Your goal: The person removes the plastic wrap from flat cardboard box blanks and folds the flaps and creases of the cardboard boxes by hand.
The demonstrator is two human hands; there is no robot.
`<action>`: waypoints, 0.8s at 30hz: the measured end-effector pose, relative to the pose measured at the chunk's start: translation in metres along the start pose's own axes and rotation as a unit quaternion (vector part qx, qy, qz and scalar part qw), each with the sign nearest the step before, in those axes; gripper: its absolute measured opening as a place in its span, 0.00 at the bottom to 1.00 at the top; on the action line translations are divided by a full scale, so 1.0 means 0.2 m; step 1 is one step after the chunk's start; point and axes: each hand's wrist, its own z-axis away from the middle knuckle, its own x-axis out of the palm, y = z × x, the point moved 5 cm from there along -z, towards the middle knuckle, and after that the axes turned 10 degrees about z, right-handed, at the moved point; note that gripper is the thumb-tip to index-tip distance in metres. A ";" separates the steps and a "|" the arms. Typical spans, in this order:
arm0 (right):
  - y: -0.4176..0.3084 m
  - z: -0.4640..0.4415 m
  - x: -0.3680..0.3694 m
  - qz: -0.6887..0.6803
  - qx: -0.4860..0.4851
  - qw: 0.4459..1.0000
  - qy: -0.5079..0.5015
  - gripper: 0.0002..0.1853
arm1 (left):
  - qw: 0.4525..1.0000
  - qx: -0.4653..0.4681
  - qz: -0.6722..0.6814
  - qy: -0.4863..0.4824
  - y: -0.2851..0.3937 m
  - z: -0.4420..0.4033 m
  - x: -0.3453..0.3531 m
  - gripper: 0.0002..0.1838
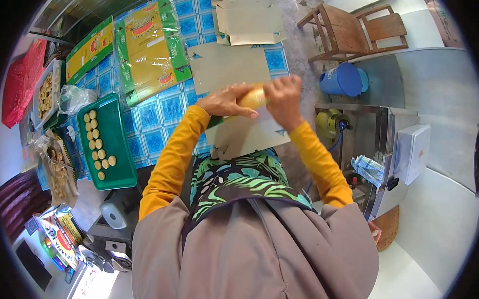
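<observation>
A cardboard sheet (250, 130), plain side up, lies at the table's front edge, with part of it bent up between my hands. The bent part shows yellow and green print (253, 97) and is blurred. My left hand (229, 100) presses on its left side, thumb stretched out to the right and fingers apart. My right hand (285, 101) is closed on the upper right of the bent part. Just beyond lies another plain cardboard sheet (229, 65), and farther back is a partly folded cardboard piece (249, 18).
Printed green and yellow boxes (151, 46) lie flat on the blue tablecloth (155, 116). A green tray (123, 166) holds several round pastries. At the right are a wooden chair (346, 34), a blue bucket (339, 79), a gas cylinder (327, 122) and a metal stove unit (379, 149).
</observation>
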 end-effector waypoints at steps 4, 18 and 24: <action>0.04 -0.25 -0.14 0.107 0.111 0.977 0.151 0.30 | 0.973 -0.023 -0.172 0.149 -0.01 -0.03 -0.15 0.26; 0.38 -0.44 -0.10 -0.384 0.060 0.897 -0.210 0.18 | 0.803 0.101 0.289 0.511 -0.13 0.59 -0.19 0.12; 0.31 -0.57 0.32 -0.198 -0.135 0.949 -0.206 0.21 | 0.639 -0.003 0.607 0.472 -0.57 0.46 0.21 0.16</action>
